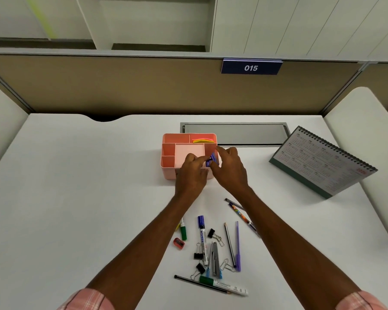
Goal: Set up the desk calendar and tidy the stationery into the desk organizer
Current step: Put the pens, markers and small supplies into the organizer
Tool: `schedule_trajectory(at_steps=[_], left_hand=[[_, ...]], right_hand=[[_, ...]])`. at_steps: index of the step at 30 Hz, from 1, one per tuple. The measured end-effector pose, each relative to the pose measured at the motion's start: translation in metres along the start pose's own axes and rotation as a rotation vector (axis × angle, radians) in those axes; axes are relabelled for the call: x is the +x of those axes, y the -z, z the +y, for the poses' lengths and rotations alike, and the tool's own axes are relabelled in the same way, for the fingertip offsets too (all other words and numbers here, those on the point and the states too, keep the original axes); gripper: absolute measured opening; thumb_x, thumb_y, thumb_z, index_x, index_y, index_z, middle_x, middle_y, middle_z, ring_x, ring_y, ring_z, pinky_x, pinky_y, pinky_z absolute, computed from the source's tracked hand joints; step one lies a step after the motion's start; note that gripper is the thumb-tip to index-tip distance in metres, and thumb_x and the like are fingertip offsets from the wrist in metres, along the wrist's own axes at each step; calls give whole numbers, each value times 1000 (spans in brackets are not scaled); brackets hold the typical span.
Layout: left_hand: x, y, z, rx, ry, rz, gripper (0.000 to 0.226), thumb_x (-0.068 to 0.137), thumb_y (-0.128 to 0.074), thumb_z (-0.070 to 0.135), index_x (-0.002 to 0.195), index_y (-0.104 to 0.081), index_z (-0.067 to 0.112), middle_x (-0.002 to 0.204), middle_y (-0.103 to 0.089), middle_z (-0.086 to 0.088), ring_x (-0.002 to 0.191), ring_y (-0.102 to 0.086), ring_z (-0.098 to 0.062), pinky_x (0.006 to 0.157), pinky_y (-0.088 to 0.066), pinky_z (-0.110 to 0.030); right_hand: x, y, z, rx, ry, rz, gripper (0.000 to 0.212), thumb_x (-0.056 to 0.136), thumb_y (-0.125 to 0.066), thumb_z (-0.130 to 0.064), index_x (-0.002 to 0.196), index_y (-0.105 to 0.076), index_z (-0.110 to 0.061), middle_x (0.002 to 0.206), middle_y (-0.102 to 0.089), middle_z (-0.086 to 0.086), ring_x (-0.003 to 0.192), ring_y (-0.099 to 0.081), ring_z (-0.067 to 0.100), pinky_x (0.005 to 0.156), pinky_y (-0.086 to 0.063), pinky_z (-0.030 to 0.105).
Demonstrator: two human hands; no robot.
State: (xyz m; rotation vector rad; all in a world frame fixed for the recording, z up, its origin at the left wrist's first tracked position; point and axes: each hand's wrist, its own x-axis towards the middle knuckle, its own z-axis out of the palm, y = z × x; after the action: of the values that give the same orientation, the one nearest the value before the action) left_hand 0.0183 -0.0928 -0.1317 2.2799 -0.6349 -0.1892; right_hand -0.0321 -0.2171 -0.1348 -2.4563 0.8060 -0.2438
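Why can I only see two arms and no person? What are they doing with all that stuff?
The camera sits on the person's head and looks down, so only their arms show. No robot here, just two bare hands. The left hand and right hand together pinch a small blue thing over the pink organizer; I cannot tell what it is. Bright sticky notes lie in its back compartment. The desk calendar stands at the right. Nearer on the white desk lie markers, pencils, a purple pen, black binder clips and a red sharpener.
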Motion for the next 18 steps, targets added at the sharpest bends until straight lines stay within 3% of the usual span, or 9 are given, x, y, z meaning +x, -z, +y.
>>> schedule_trajectory(at_steps=[6, 11, 16, 18], left_hand=[[-49, 3, -5, -121, 118, 73, 25, 98, -69, 23, 123, -69, 22, 117, -72, 2, 104, -69, -16, 93, -56, -26], [-112, -7, -24, -120, 247, -69, 28, 96, -71, 25, 124, -70, 24, 95, -73, 7, 85, -68, -8, 81, -60, -25], [-150, -18, -28, -31, 438, -157, 18, 92, -74, 33, 107, -71, 24, 97, -75, 5, 86, -71, -15, 70, -56, -28], [-156, -22, -25, 39, 467, -169, 22, 90, -76, 38, 107, -68, 26, 100, -73, 5, 90, -69, -16, 67, -49, -27]], right_hand=[[-42, 12, 17, 75, -38, 7, 56, 97, -65, -43, 147, -47, -25, 145, -48, 4, 112, -64, 22, 88, -58, 37], [-96, 4, 39, 136, -42, -54, 48, 96, -69, -36, 140, -54, -28, 128, -57, -2, 87, -62, 8, 72, -44, 17], [-145, -11, 51, 203, -120, -171, 37, 95, -68, -37, 131, -61, -33, 105, -62, -13, 91, -65, 7, 83, -56, 35], [-157, -16, 53, 219, -127, -198, 30, 94, -68, -36, 124, -66, -33, 99, -64, -14, 87, -64, 5, 83, -56, 36]])
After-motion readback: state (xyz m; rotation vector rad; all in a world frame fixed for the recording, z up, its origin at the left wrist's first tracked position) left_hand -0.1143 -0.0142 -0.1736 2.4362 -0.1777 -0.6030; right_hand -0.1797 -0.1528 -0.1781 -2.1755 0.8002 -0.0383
